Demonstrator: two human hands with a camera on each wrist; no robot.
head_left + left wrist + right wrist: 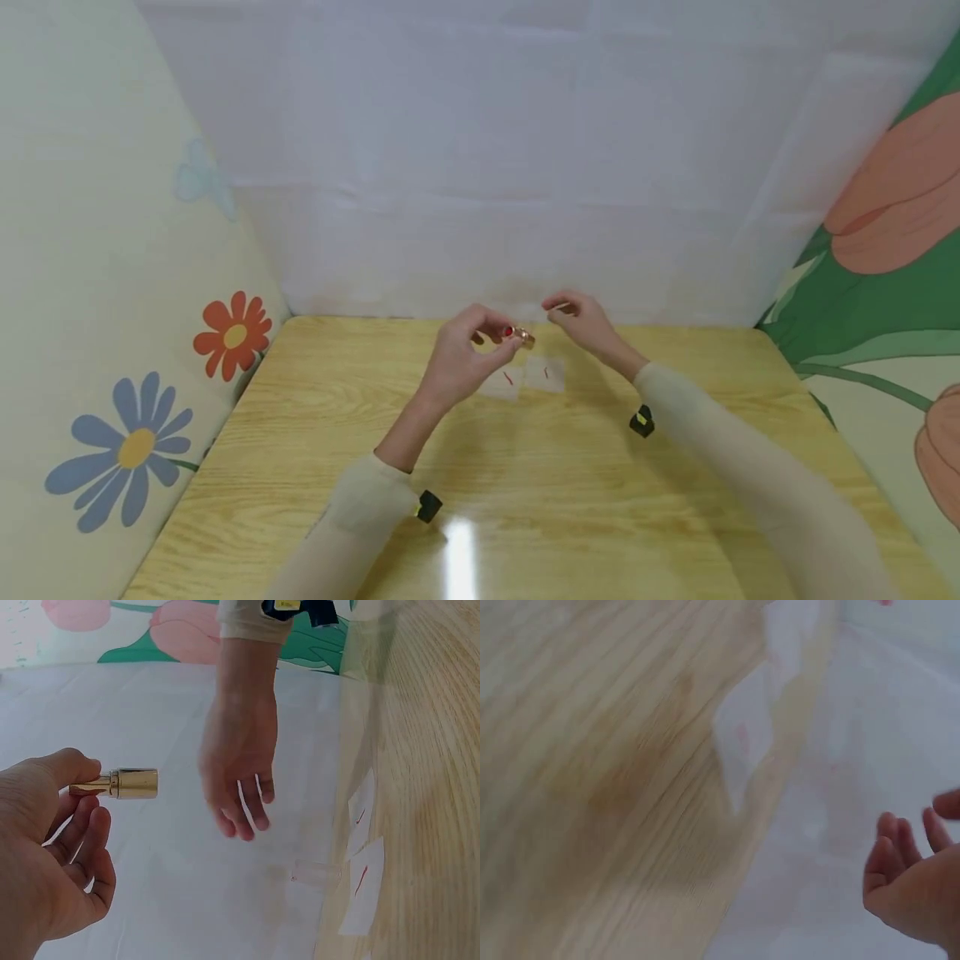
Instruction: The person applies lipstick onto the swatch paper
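Note:
My left hand (468, 354) pinches a gold lipstick tube (525, 337) between thumb and fingertips, above the table. In the left wrist view the tube (135, 784) lies level, its wider end pointing away from the palm. A small red spot shows by the fingertips in the head view; I cannot tell whether it belongs to the tube. To the right, my right hand (588, 325) hovers apart from the tube, fingers loose and holding nothing. A clear, cap-like piece (315, 874) stands near the table's back edge, beside two white paper slips (544, 374) with red strokes.
The wooden table (300, 467) meets a white cloth backdrop (480, 167) at its back. Flower-patterned panels (112, 292) flank both sides. Each sleeve carries a small black wrist device (642, 422).

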